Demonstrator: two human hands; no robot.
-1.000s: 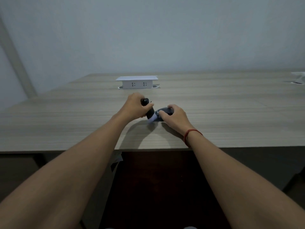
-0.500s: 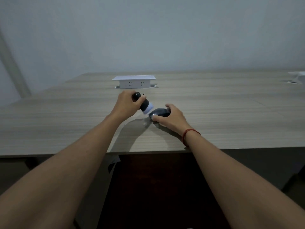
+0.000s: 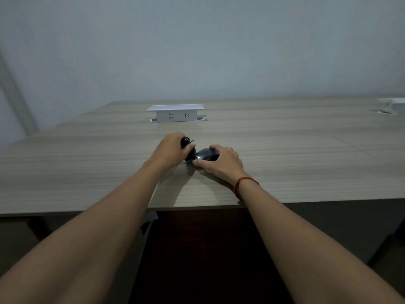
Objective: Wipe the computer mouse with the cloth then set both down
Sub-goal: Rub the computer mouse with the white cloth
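A dark computer mouse (image 3: pixel 205 155) lies on the wooden table (image 3: pixel 87 172), near its front edge. My right hand (image 3: pixel 221 163) covers the mouse's right side and holds it down, thumb along the near edge. My left hand (image 3: pixel 171 153) is closed on a short black-handled wiping tool (image 3: pixel 185 140). The tool is tilted, and its lower end presses against the left end of the mouse. Its pale tip is hidden between my hand and the mouse. No loose cloth shows.
A white pop-up socket box (image 3: pixel 175 114) stands on the table behind my hands. A second white box (image 3: pixel 392 103) sits at the far right edge. A plain wall closes the back, and dark floor lies below the table's front edge.
Half a second ago my left hand had lifted the tool's pale tip off the mouse to the left. It has come back down against the mouse's left end. My right hand stayed on the mouse.
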